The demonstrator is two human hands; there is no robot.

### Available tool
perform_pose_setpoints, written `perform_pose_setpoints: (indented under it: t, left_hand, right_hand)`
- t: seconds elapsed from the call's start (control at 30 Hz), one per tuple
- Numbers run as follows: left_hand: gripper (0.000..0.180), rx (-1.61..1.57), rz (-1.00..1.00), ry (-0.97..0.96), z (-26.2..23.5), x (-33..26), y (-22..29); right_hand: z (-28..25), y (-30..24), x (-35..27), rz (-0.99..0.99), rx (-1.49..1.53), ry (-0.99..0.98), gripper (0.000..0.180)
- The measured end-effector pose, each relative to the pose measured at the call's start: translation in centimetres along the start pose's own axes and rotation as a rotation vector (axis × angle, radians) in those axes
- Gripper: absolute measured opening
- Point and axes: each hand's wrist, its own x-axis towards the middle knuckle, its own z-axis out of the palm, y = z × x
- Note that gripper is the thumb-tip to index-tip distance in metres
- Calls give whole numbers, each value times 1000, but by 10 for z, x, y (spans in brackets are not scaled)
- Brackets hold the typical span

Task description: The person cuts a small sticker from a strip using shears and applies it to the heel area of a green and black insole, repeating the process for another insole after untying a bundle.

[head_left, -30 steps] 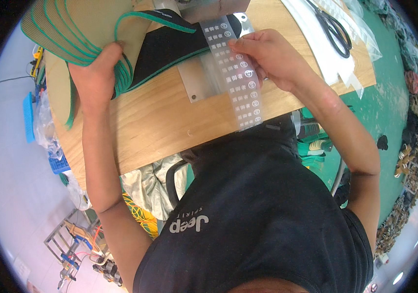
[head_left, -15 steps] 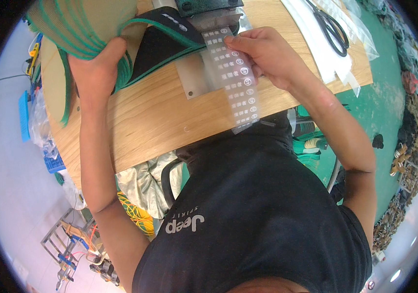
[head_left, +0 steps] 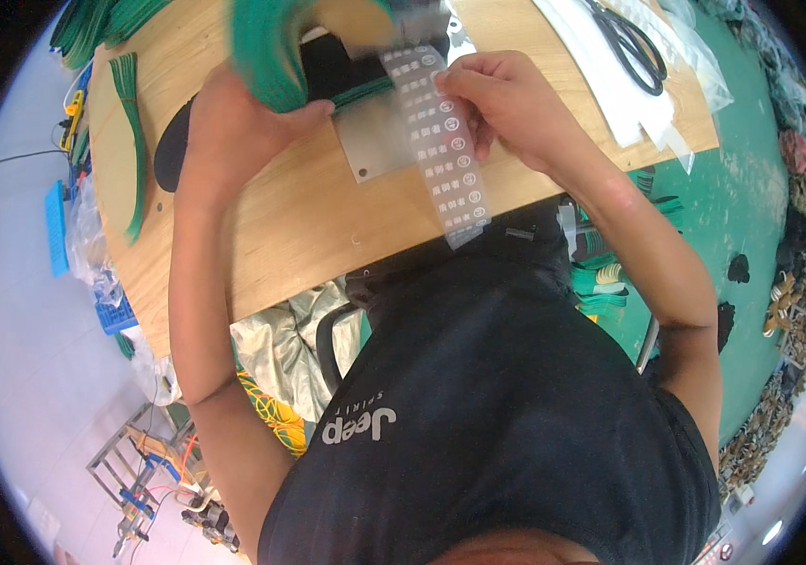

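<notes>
Label strip (head_left: 441,141): a clear backing sheet carrying rows of small round and oblong stickers. It lies over a thin grey metal plate (head_left: 375,146) on the wooden table (head_left: 299,226). Its long axis runs from the far side of the table toward you, slanting slightly to your right, and its near end hangs past the table edge above your lap.

Your right hand (head_left: 507,108) is on it. The fingertips (head_left: 455,87) are pinched narrow at the strip's right edge, near its upper part, apparently nipping one sticker or the edge of the backing; which of the two cannot be told. The strip lies just to the left of that hand, under the fingers.

Your left hand (head_left: 233,132) is the farther one, left of the plate. It is closed around a bundle of green-edged flat pieces (head_left: 271,47), blurred, raised over the black green-trimmed piece (head_left: 337,80) that lies just beyond the plate.

Outward: more green-edged tan pieces (head_left: 125,141) along the table's left end; black scissors (head_left: 631,45) on white sheets (head_left: 629,94) at the far right, well apart from both hands. Green floor (head_left: 751,198) to your right, crumpled silver sheet (head_left: 281,339) below the table edge.
</notes>
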Motion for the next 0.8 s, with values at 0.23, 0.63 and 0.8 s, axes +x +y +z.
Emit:
perform_pose_setpoints:
  t: [0.23,0.63,0.8]
  left_hand:
    - [30,-129,-121,90,-8,-8,-4]
    - [27,-477,-316,467,-20,-12,-24]
    - [24,-548,-323,485,-19,-15,-31]
  right_hand:
    - [-17,11,-14,-27,243,176,26]
    - [-4,-12,12,150,-159,6,28]
    - [-7,-10,14,146,-205,-49,28]
